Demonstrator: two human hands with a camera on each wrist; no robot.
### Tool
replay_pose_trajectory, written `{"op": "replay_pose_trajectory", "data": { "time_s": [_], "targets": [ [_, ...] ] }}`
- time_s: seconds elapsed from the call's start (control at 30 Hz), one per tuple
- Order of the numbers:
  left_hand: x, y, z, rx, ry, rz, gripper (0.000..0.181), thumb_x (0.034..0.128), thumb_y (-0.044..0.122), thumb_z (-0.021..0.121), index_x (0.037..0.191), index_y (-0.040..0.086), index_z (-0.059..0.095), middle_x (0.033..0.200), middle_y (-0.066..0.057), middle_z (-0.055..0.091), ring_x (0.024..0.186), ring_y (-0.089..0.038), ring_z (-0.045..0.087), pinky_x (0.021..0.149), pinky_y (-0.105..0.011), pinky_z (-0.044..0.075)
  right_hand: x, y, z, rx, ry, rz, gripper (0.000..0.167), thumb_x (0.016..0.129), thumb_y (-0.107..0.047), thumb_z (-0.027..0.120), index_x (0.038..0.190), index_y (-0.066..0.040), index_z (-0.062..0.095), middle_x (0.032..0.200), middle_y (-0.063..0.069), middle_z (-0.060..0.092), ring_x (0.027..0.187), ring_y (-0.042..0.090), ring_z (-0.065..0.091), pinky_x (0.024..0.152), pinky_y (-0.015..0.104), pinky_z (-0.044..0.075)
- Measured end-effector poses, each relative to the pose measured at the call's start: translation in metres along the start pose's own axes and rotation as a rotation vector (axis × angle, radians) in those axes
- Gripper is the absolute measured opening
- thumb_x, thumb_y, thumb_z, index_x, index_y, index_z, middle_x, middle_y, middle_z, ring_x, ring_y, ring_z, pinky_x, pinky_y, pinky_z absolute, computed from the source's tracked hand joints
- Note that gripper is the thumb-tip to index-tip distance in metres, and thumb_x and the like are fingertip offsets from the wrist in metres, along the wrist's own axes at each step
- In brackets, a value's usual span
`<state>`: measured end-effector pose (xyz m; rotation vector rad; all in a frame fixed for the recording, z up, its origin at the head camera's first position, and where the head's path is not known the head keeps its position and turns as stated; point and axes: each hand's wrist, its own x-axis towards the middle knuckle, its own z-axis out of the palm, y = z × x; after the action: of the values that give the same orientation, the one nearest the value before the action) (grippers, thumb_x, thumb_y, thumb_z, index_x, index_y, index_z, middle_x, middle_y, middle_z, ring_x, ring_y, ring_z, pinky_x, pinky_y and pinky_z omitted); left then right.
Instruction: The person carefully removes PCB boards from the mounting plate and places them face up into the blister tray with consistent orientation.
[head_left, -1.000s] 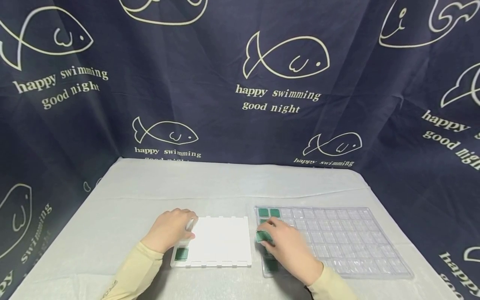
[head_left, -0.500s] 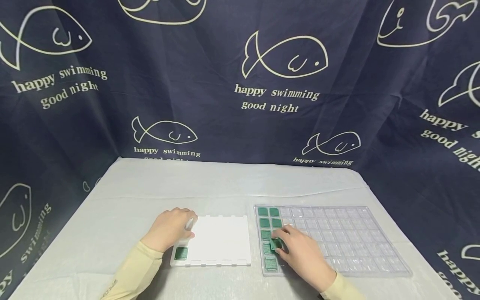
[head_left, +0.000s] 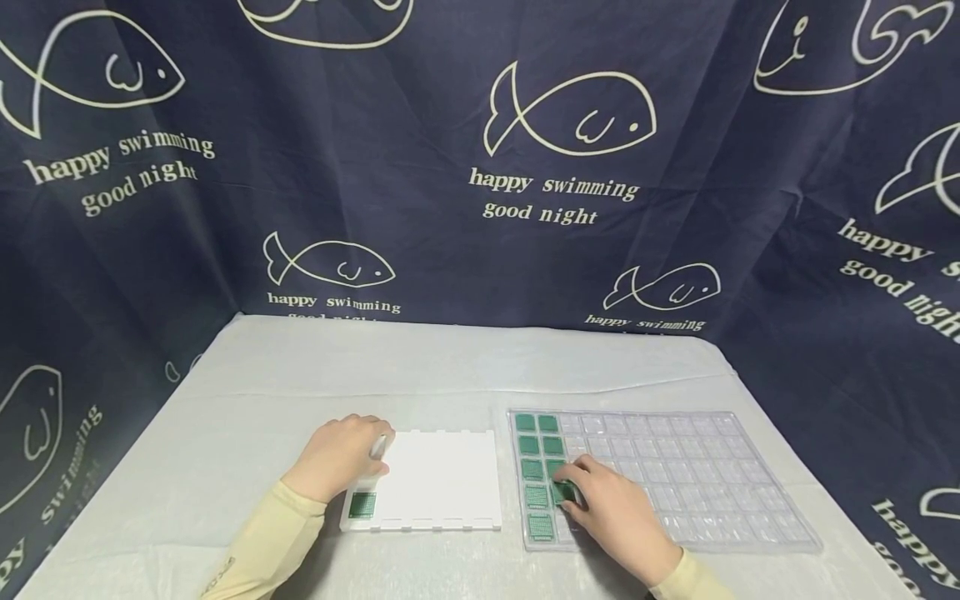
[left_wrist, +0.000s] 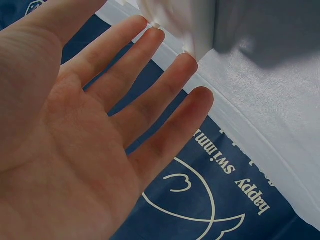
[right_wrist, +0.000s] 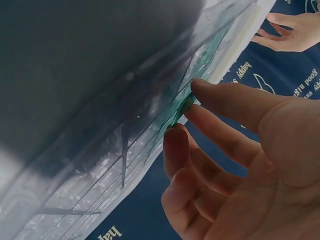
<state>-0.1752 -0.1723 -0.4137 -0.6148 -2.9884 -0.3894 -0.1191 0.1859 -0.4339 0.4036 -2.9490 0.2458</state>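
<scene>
My right hand (head_left: 617,510) pinches a small green circuit board (head_left: 561,493) between thumb and fingers, at the second column of a clear compartment tray (head_left: 720,546). In the right wrist view the thumb and fingertips meet on the edge of this green board (right_wrist: 181,109). My left hand (head_left: 347,450) rests at the left side of a white tray (head_left: 442,479). Its long fingers look nearly straight in the left wrist view, fingertips touching a white edge (left_wrist: 202,30); the thumb is partly cut off. One green circuit board (head_left: 363,505) lies in the white tray's near left corner.
Several green boards (head_left: 537,497) fill the clear tray's left column and part of its second column. Both trays lie on a white cloth-covered table (head_left: 420,367). Dark blue curtains (head_left: 420,167) with fish prints stand behind and at both sides.
My right hand has carried the green board from above the clear tray's left column rightward and down to its second column. My left hand stays in place.
</scene>
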Motion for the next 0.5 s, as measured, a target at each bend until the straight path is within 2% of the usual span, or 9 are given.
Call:
{"op": "replay_pose_trajectory", "data": {
  "time_s": [0.2,0.5],
  "targets": [
    [0.0002,-0.0005,-0.0002,-0.010,-0.002,-0.003,0.038,0.0687,0.022,0.092,0.100,0.011,0.073,0.093,0.000,0.074,0.079,-0.022,0.068,0.069,-0.043,0.058,-0.0007,0.0007,-0.0012,0.006,-0.020,-0.003,0.033,0.073,-0.021,0.090,0.102,-0.023,0.074,0.094,-0.010,0.066,0.066,0.000,0.044,0.052,0.019,0.041],
    [0.0003,-0.0008,-0.0002,-0.014,-0.002,0.001,0.036,0.0685,0.022,0.092,0.098,0.012,0.073,0.089,0.001,0.073,0.077,-0.021,0.067,0.067,-0.042,0.057,-0.0011,0.0029,-0.0015,0.023,-0.028,-0.013,0.033,0.072,-0.021,0.090,0.101,-0.024,0.074,0.093,-0.012,0.065,0.067,-0.003,0.045,0.052,0.019,0.042]
  ]
}}
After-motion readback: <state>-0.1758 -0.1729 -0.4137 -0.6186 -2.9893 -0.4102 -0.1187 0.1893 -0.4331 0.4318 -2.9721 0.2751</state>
